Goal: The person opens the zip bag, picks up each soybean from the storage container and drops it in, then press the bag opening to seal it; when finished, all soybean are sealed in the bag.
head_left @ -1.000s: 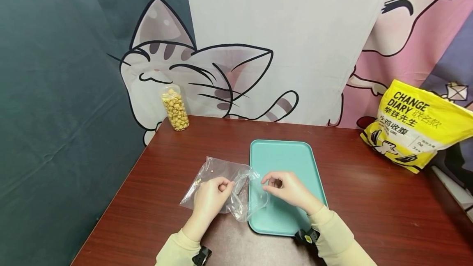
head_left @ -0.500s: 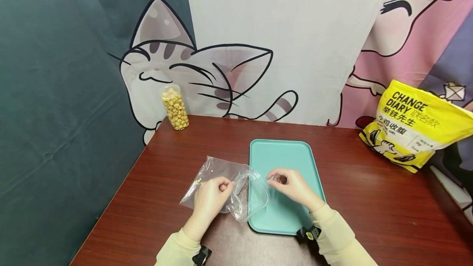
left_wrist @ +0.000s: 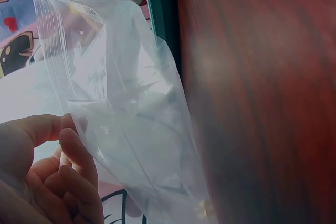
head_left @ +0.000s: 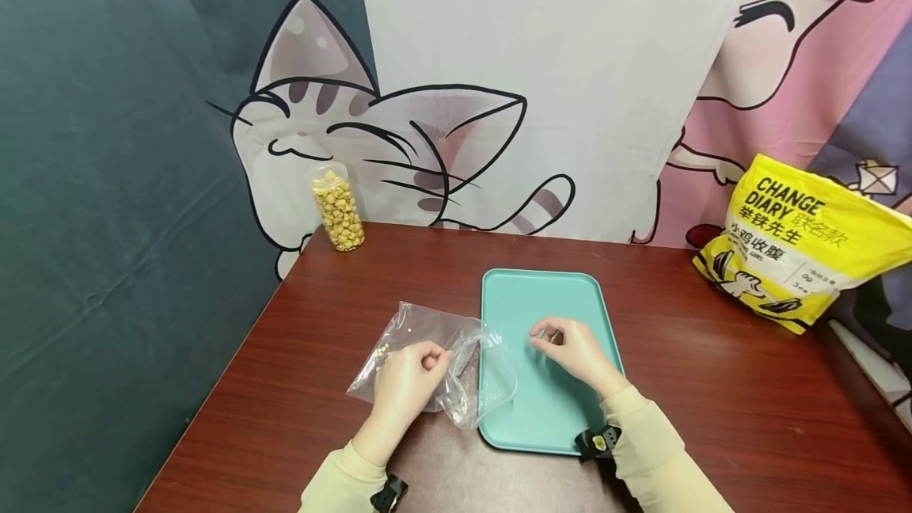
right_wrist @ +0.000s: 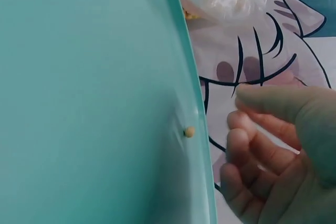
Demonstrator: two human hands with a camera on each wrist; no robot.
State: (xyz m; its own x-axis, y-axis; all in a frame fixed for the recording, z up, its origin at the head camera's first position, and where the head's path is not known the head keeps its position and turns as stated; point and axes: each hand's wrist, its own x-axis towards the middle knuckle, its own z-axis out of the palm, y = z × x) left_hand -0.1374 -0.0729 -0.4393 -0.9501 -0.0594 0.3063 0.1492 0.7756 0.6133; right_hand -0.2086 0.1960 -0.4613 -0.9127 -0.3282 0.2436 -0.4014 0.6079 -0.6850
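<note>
My left hand point(head_left: 408, 377) pinches the edge of a clear zip-lock bag point(left_wrist: 131, 103) between thumb and forefinger, its other fingers curled. The bag lies flat toward the left and overlaps the left side of a turquoise tray point(head_left: 559, 303). A few small pale yellow bits point(head_left: 381, 350) show in its left end. My right hand point(head_left: 579, 353) hovers over the tray with loosely curled fingers. Thumb and forefinger tips stand slightly apart, with nothing visible between them. In the right wrist view a small round tan pellet point(right_wrist: 189, 131) shows at the tray, near its rim.
A clear jar of popcorn point(head_left: 339, 212) stands at the back left corner of the brown table point(head_left: 299, 355). A large yellow bag point(head_left: 791, 244) stands at the right. A cartoon-cat cloth point(head_left: 442, 141) hangs behind the table.
My right hand has moved right and slightly away from me, from beside the bag's mouth to over the middle of the tray. My left hand and the bag have stayed put.
</note>
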